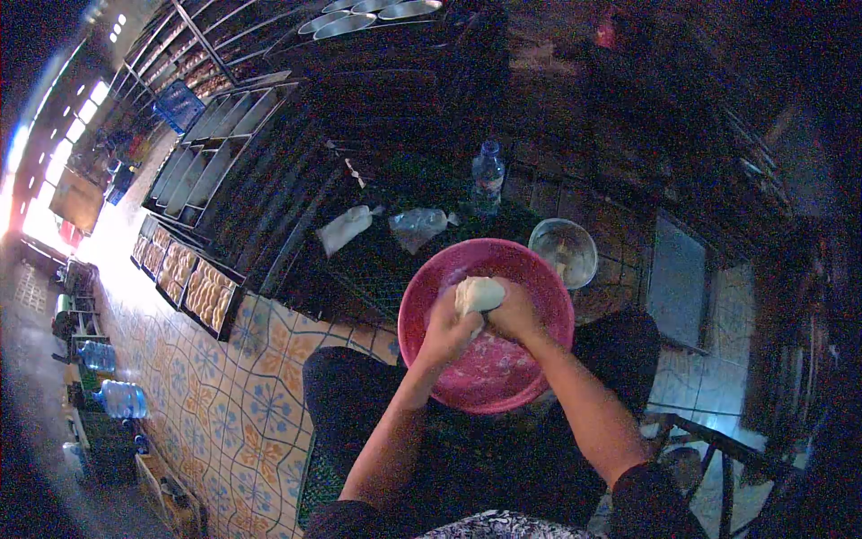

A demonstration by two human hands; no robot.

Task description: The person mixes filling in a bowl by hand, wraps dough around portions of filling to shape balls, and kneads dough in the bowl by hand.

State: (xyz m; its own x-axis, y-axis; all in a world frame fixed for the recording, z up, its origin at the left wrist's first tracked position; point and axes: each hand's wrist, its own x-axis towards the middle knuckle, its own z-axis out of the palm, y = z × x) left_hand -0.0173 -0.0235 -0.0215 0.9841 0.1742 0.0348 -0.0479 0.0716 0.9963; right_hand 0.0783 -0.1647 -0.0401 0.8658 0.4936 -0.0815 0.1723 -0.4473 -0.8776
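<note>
A lump of pale dough is held between my two hands, over a pink basin set between my knees. My left hand grips the dough from the left, its fingers wrapped round the near side. From the right, my right hand closes on it, with the fingertips partly hidden. White floury smears coat the basin's inside. Just beyond its right rim stands a metal bowl with some pale residue inside.
Beyond the basin are a plastic bottle, a bag of white powder and another clear bag. Trays of shaped dough pieces lie at left on the patterned tile floor. Water jugs stand at far left.
</note>
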